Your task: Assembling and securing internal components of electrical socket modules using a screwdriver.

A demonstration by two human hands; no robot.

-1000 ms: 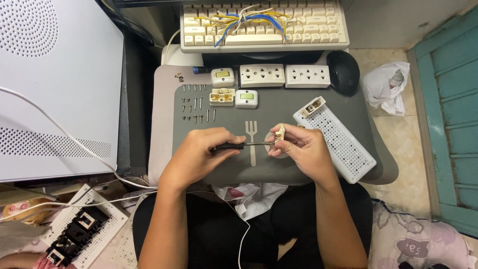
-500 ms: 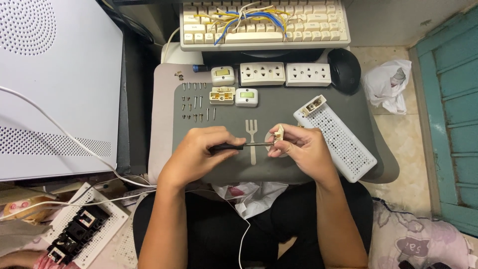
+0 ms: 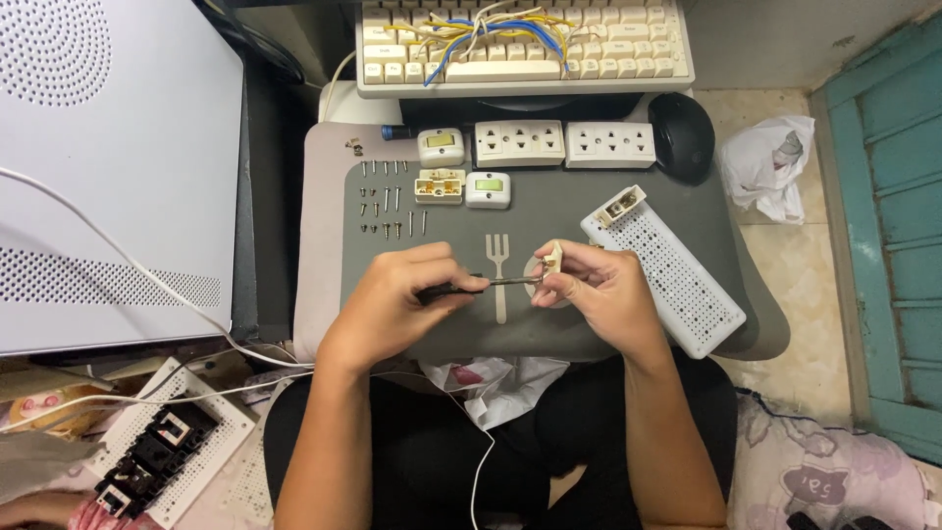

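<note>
Left hand: centre of the frame, fingers clenched around a screwdriver lying level, its tip pointing right.
Right hand: just right of centre, fingers pinching a small cream socket part that meets the screwdriver tip.
Grey mat: beneath both hands.
Screws: rows, upper left of the mat.

Two bare forearms with no sleeves, left hand and right hand without rings, watch or gloves, short plain nails, black trousers on both legs, thin white cable trailing across the lap
</note>
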